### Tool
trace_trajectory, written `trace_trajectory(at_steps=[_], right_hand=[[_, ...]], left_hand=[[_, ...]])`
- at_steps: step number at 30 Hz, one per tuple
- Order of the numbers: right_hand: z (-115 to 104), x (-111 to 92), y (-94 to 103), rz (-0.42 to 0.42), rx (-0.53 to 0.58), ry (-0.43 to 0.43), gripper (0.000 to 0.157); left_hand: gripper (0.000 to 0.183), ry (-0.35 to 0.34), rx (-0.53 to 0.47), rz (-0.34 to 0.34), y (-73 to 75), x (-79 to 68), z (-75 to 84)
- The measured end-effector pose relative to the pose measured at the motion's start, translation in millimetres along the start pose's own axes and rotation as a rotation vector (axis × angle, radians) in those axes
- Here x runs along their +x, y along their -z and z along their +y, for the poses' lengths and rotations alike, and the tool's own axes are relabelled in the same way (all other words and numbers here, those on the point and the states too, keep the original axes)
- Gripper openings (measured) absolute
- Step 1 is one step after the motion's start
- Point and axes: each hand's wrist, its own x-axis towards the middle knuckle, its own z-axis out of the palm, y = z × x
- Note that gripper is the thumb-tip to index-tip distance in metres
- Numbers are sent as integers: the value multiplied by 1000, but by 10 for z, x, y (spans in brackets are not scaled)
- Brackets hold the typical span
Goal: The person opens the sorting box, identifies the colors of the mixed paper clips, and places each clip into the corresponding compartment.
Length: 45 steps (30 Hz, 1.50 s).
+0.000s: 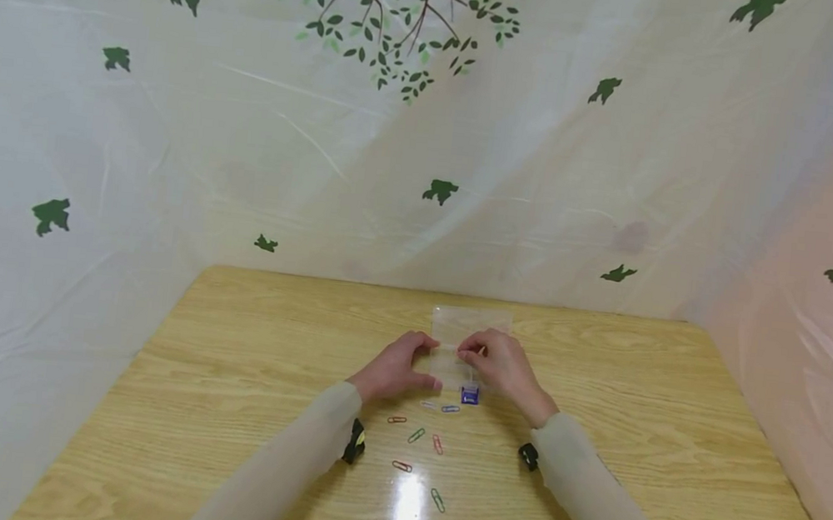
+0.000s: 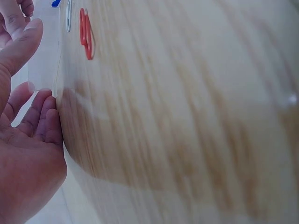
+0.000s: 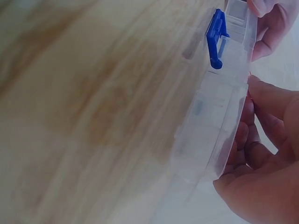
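Observation:
A clear plastic compartment box (image 1: 450,374) lies on the table with its clear lid (image 1: 455,324) raised at the back. Its blue latch (image 3: 213,42) hangs from the front. At the box's left end, my left hand (image 1: 396,367) holds it between the thumb at the front corner and the fingers farther back. My right hand (image 1: 506,366) is over the box, thumb and forefinger pinching a small red paper clip (image 3: 249,94), mostly hidden by the fingers. In front of the box lie a white paper clip (image 1: 428,405) and a blue paper clip (image 1: 451,409).
Nearer the front are a red clip (image 1: 397,420), a green clip (image 1: 416,435), a pinkish-red clip (image 1: 438,444), another red clip (image 1: 402,465) and another green clip (image 1: 438,500). A pale leaf-patterned sheet (image 1: 361,204) hangs behind the wooden table (image 1: 221,409) and at its sides.

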Motion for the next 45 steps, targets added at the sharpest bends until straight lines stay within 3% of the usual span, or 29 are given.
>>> trace_trajectory(at_steps=[12, 20, 31, 40, 45], right_hand=[[-7, -2, 31, -22, -32, -6, 14], [1, -173, 207, 4, 38, -23, 20], [289, -399, 493, 89, 29, 24, 30], [471, -475, 556, -78, 27, 6, 58], [526, -480, 540, -135, 31, -7, 66]], left_hand=[[65, 0, 6, -3, 3, -6, 19], [65, 7, 4, -8, 19, -20, 41], [68, 12, 1, -11, 13, -23, 64], [69, 0, 15, -3, 13, -21, 37], [69, -9, 10, 0, 14, -6, 30]])
